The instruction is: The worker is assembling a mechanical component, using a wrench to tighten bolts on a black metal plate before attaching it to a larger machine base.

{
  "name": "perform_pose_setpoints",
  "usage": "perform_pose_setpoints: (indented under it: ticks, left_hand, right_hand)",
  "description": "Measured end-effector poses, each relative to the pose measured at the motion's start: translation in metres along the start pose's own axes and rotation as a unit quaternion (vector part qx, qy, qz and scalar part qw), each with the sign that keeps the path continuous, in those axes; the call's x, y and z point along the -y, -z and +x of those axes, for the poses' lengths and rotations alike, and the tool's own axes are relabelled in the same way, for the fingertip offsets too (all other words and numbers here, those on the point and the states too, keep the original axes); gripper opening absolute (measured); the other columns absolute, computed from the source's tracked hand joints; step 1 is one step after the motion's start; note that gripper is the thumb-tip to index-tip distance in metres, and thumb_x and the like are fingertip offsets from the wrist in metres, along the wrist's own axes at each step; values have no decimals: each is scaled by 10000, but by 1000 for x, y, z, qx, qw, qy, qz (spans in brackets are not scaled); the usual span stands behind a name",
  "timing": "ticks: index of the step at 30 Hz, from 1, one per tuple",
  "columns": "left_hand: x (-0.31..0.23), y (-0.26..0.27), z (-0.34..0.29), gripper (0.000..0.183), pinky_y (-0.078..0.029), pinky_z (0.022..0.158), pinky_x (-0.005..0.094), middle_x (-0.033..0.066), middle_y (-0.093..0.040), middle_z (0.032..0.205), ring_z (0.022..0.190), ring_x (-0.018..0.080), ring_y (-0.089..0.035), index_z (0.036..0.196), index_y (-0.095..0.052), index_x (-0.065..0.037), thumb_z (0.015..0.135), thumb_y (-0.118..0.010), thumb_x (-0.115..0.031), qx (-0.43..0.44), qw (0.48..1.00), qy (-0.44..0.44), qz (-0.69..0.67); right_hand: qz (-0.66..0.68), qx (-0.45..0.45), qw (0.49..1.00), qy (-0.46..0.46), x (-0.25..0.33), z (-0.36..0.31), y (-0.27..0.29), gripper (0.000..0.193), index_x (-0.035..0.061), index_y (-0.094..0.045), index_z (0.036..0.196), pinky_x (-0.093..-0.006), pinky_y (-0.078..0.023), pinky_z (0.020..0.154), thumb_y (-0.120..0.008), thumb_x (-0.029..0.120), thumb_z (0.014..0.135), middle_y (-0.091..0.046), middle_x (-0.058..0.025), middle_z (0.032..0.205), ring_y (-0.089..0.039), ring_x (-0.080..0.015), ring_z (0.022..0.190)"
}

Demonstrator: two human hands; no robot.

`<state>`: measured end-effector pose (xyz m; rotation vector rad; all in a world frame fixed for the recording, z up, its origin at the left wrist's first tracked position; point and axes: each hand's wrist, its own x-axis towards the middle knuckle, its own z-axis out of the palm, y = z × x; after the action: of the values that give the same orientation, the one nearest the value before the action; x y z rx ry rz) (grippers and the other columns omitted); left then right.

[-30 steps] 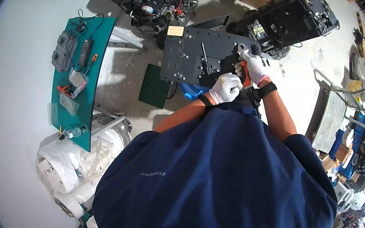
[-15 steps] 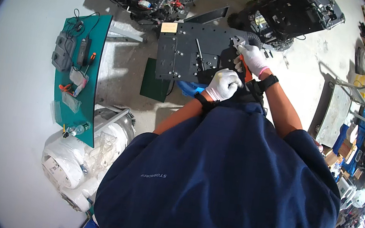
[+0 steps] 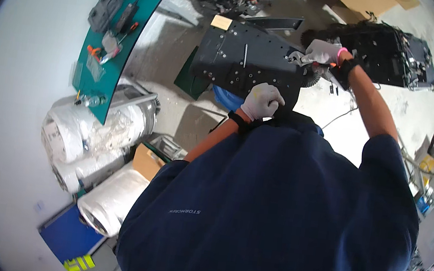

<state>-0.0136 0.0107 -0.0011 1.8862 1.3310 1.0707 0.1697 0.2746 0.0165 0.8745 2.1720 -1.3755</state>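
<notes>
Right hand (image 3: 324, 52): white glove, fingers wrapped round an adjustable wrench (image 3: 297, 58), so pretty much closed up on it.
Left hand (image 3: 262, 102): also gloved, fingers loosely curled at the near edge of the plate. Can't tell if it's got anything pinched underneath.
Wrench: silver head sticks out left of the right hand over the plate's right end, red handle mostly hidden. Long axis runs roughly side to side. Right hand's on it; left is well apart, nearer the body. Can't make out if the head is seated on a bolt.
Black plate (image 3: 228, 49): straight ahead, mostly left of the right hand, long way left to right, right end angled a bit toward the wearer.
Silver rod (image 3: 245, 55): lying on the plate, pointing away from the body, beyond the left hand.
Round brush (image 3: 310, 77): just beside the plate's right end.
Green table (image 3: 129, 50): off left, grey case (image 3: 105, 11) on it.
</notes>
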Motion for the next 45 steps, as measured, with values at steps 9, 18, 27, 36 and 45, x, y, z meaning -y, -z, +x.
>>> perform_pose_setpoints:
  ticks: [9,18,27,36,45]
  left_hand:
    - [-10,-10,-3,167,-483,662,384,46,-662,719,678,271,-617,699,-705,-130,692,-560,-49,-78,990,53,102]
    - [-17,-14,2,162,-488,656,388,41,-667,701,671,274,-615,683,-697,-142,679,-560,-57,-127,978,84,140]
    - [-9,-13,2,170,-502,665,380,64,-685,745,691,265,-640,706,-707,-109,694,-561,-22,-70,984,96,131]
    - [-13,-6,9,168,-503,647,381,65,-687,741,680,264,-649,711,-706,-95,737,-561,-16,-29,991,52,119]
    - [2,1,4,144,-497,635,385,37,-674,716,656,261,-633,691,-689,-118,730,-591,-21,-27,998,-27,45]
  right_hand:
    - [-232,177,956,-27,81,50,55,229,-8,-711,710,-375,-506,501,-720,215,762,-676,-111,645,-651,-231,537]
    - [-227,71,970,59,94,32,84,255,10,-713,802,-347,-513,468,-692,257,861,-657,-102,671,-657,-214,546]
    - [306,-143,936,98,12,-44,-10,343,-12,-663,873,-293,-452,462,-544,263,1040,-622,-39,676,-575,-113,499]
    - [403,-280,871,-12,6,-57,-144,299,-63,-710,991,-376,-520,726,-628,213,911,-701,-200,782,-708,-259,769]
    - [573,-285,766,-59,58,-46,-161,281,-80,-669,1029,-355,-553,501,-586,184,981,-697,-163,721,-701,-254,592]
